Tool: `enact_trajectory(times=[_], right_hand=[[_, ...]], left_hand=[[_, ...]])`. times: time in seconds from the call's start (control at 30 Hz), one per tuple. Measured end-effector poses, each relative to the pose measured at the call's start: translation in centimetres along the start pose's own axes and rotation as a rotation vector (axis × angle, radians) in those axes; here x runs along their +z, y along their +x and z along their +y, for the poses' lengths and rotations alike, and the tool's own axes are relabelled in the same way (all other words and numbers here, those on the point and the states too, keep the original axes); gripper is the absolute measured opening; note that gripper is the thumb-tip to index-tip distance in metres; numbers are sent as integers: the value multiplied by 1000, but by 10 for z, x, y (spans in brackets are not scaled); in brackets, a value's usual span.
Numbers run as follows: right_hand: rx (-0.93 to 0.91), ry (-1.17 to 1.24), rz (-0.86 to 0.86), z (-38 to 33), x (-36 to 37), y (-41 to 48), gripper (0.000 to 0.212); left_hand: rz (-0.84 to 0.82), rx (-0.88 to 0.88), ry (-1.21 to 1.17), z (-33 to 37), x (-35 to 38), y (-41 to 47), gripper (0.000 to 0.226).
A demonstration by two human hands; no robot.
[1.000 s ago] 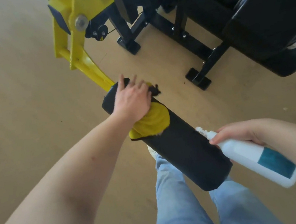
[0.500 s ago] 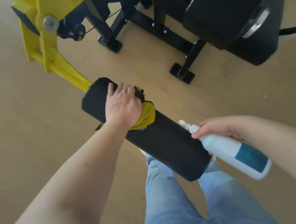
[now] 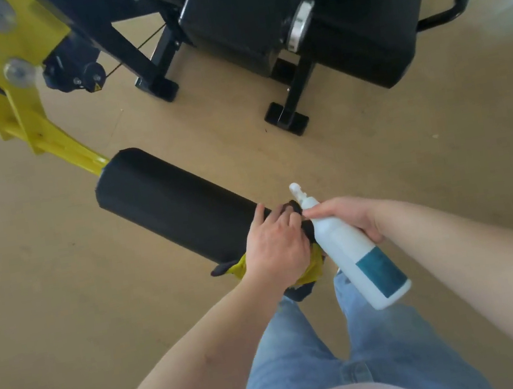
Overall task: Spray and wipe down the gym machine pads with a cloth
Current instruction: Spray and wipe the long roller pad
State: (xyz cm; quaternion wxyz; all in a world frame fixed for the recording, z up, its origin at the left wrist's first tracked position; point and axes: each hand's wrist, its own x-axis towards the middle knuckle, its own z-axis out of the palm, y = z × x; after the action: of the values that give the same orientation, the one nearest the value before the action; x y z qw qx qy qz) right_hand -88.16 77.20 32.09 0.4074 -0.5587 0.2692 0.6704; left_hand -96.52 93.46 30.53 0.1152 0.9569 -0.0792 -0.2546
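Head view: left hand (image 3: 275, 252) grips one cloth (image 3: 314, 269) on one pad (image 3: 176, 207); right hand (image 3: 351, 217) grips one bottle (image 3: 361, 261).

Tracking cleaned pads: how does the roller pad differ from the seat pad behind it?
The roller pad is a cylinder on the yellow arm; the seat pad is blocky, on a black frame. The left hand holds a cloth against the roller pad's near end; nothing touches the seat pad. Both are black.
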Motion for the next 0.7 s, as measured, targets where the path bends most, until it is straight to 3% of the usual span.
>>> enact_trajectory(times=[0.17, 0.3, 0.47, 0.7], right_hand=[[-131, 77, 56, 7, -13, 1, 28], [-212, -80, 111, 5, -12, 5, 33], [-398, -542, 345, -20, 6, 4, 78], [-466, -693, 267, -49, 25, -10, 74]], left_hand=[[-13, 74, -21, 26, 15, -9, 48], [-8, 112, 11, -3, 8, -3, 47], [-1, -27, 138, -68, -22, 9, 45], [72, -389, 262, -177, -76, 23, 45]])
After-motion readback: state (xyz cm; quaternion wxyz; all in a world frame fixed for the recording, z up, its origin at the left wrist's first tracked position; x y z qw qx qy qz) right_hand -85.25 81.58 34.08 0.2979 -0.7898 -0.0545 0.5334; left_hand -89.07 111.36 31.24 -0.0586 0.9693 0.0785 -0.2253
